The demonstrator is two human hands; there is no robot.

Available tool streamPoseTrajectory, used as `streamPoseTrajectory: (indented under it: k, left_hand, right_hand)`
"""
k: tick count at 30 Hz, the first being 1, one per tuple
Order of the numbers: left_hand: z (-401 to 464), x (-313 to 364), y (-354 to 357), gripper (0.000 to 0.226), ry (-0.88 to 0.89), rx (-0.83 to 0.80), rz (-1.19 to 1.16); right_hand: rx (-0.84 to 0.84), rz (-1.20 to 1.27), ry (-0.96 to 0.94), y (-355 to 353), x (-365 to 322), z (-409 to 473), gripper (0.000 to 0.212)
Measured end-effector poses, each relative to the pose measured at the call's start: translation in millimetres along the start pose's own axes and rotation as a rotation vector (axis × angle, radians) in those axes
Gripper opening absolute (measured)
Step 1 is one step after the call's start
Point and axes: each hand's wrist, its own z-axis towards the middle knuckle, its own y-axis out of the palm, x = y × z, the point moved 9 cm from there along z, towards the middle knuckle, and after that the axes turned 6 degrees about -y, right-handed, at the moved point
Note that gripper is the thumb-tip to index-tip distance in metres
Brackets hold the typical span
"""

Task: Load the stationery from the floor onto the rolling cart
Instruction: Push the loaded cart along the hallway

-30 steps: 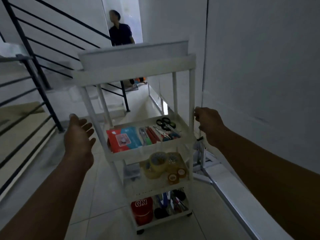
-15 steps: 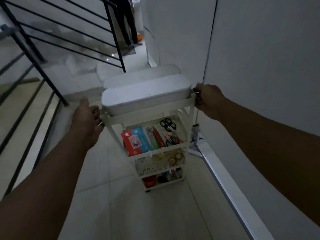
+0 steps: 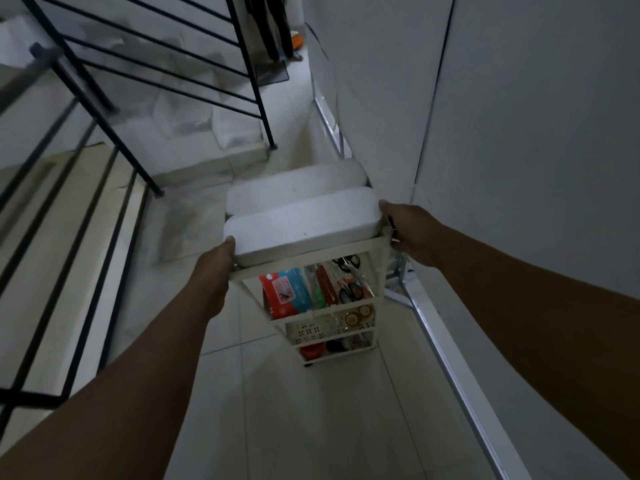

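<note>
Both arms reach forward from the bottom corners of the frame toward the rolling cart (image 3: 304, 268), which stands on the tiled floor (image 3: 304, 420) at centre frame, close beside the white wall (image 3: 519, 116) on the right.

Left hand (image 3: 216, 268): back of the hand up, wrist straight, pressed against the left end of the cart's top frame. Thumb tip lies on the edge of the near white box (image 3: 301, 226); the other fingers curl under the frame rail and are hidden, so it grips the cart's left end.

Right hand (image 3: 410, 230): arm comes in from lower right, knuckles toward the wall. Fingers wrap round the cart's right corner post, fingertips touching the right end of the near white box. Grip closed on the cart.

Cart top: two long white boxes lie side by side, the far white box (image 3: 296, 187) just behind the near one, both between the hands.

Second tier, below the hands: red and blue packet (image 3: 287, 292) on the left, red pens (image 3: 323, 284) at middle, black-handled scissors (image 3: 346, 263) to the right. Third tier: tape rolls (image 3: 358, 315), partly hidden behind the perforated tray wall. Bottom tier: a red container (image 3: 311, 351) and dark items, too blurred to name.

Upper left of frame: black stair railing (image 3: 145, 53) and pale steps. Top centre: legs of another person (image 3: 277, 26), dark trousers. A metal track (image 3: 446, 348) runs along the base of the wall at right.
</note>
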Motion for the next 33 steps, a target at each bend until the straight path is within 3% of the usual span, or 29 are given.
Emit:
streamPoseTrajectory:
  k: [3,16,25,33]
  left_hand:
    - [-2.2,-2.1,-0.2,0.058,-0.021,0.013,0.021]
    - [5.3,-2.1,3.3,0.056,-0.017,0.024,-0.011]
    - [6.4,2.9,6.3,0.057,-0.01,-0.039,0.027]
    - [5.2,9.0,25.1,0.059,0.021,-0.13,0.06]
  right_hand:
    - [0.008,-0.091,-0.01,0.6,-0.2,-5.7,0.067]
    - [0.126,-0.132,-0.03,-6.0,4.8,-8.7,0.053]
    - [0.241,-0.122,0.019,-13.8,18.0,-29.0,0.063]
    - [0.337,-0.059,0.012,-28.8,30.7,-63.1,0.037]
